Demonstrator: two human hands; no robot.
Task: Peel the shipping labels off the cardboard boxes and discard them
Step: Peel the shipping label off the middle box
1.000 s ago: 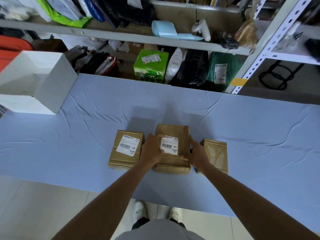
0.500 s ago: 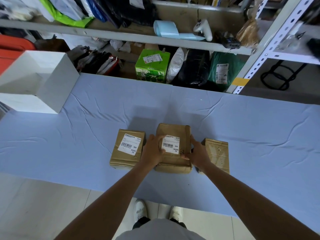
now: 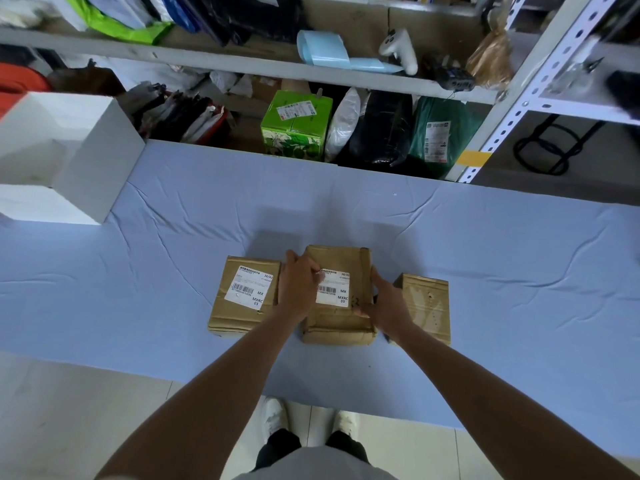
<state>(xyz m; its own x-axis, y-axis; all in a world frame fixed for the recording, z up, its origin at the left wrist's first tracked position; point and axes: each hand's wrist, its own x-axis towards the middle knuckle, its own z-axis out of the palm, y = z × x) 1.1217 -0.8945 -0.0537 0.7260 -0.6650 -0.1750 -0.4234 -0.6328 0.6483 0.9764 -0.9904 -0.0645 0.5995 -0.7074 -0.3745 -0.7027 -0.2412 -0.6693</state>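
Middle box (image 3: 337,322) between left box (image 3: 239,317) and right box (image 3: 427,306) on table (image 3: 485,254), shelf (image 3: 242,60) behind.

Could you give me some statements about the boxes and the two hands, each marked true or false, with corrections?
1. The left brown cardboard box carries a white shipping label. True.
2. The right brown cardboard box carries one too. False: its top shows none.
3. The left hand's fingers curl onto the white label of the middle brown cardboard box. True.
4. The right hand lies flat on the blue tablecloth. False: it grips the middle box's right side.
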